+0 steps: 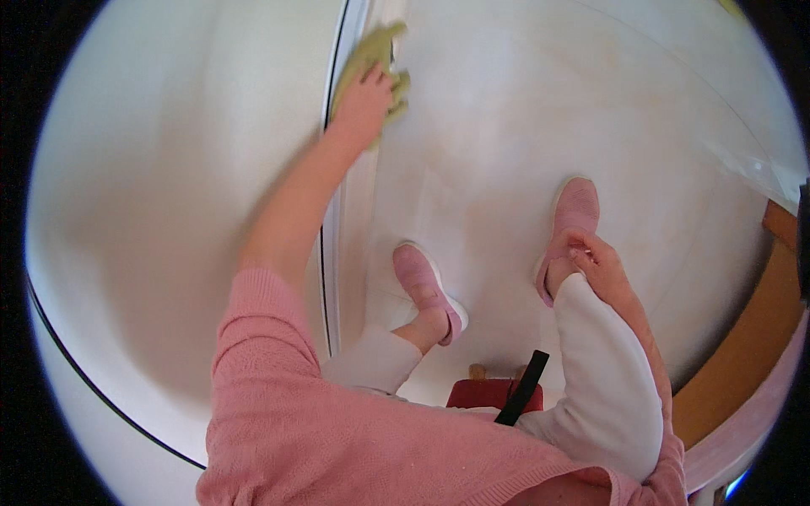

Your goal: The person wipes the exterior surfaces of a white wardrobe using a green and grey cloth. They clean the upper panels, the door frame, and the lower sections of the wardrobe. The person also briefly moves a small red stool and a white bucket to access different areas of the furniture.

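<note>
My left hand (366, 105) reaches far forward, its fingers pressed over a yellow-green cloth (348, 78). The cloth lies bunched against the pale trim (332, 244) that runs along the edge of a large white panel (177, 185). Parts of the cloth stick out past my fingertips on the right and are slightly blurred. By my right ankle, just above the pink shoe (577, 207), hangs my right hand (603, 266). Its fingers are loosely bent and apart, and I see nothing in them.
Pale floor (481, 143) stretches ahead, with my other pink shoe (416, 274) near the trim. Beneath me is a red seat (472, 394), with a black strap (525, 388) beside it. A curved brown wooden piece (734, 354) stands at the right.
</note>
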Demonstrator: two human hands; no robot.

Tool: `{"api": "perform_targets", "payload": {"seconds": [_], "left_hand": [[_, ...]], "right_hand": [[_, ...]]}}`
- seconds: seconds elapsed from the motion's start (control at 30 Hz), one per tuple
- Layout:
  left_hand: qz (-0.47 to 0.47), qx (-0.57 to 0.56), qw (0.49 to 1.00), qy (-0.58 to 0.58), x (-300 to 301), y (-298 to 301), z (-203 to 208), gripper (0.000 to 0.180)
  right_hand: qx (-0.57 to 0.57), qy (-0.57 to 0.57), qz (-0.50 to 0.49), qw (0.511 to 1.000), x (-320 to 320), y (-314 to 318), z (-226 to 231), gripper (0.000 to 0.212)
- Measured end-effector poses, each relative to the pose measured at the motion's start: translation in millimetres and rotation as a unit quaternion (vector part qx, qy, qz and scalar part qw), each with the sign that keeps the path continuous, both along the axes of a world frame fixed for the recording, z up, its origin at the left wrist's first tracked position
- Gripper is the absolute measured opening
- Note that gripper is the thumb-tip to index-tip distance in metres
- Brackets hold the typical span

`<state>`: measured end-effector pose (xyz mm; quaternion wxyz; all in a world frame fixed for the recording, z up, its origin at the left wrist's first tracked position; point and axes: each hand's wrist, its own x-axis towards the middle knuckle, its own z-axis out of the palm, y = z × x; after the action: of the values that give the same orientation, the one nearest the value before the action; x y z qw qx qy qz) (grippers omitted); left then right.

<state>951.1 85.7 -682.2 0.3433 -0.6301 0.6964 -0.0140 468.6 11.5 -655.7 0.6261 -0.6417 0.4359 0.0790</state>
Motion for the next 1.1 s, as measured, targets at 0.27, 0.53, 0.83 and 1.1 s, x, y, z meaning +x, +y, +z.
{"api": "perform_targets", "payload": {"seconds": [0.27, 0.53, 0.83, 1.1], "left_hand": [[0.1, 0.138, 0.964, 0.203, -86.8, 268.0, 9.5, 0.035], [0.317, 0.065, 0.887, 0.329, -159.3, 413.2, -2.2, 0.025], [0.13, -0.075, 0.974, 0.17, -100.0, 241.1, -60.9, 0.024], [0.494, -0.126, 0.776, 0.371, -211.4, 507.8, -153.1, 0.029]], "right_hand": [[0.022, 0.006, 0.024, 0.999, 20.8, -34.0, 15.5, 0.029], [0.023, -0.007, -0.097, 0.995, 1.6, -43.6, 143.3, 0.032], [-0.219, -0.014, -0.058, 0.974, -27.5, 8.3, 267.4, 0.037], [-0.206, -0.012, -0.017, 0.978, -43.6, 51.4, 234.9, 0.036]]}}
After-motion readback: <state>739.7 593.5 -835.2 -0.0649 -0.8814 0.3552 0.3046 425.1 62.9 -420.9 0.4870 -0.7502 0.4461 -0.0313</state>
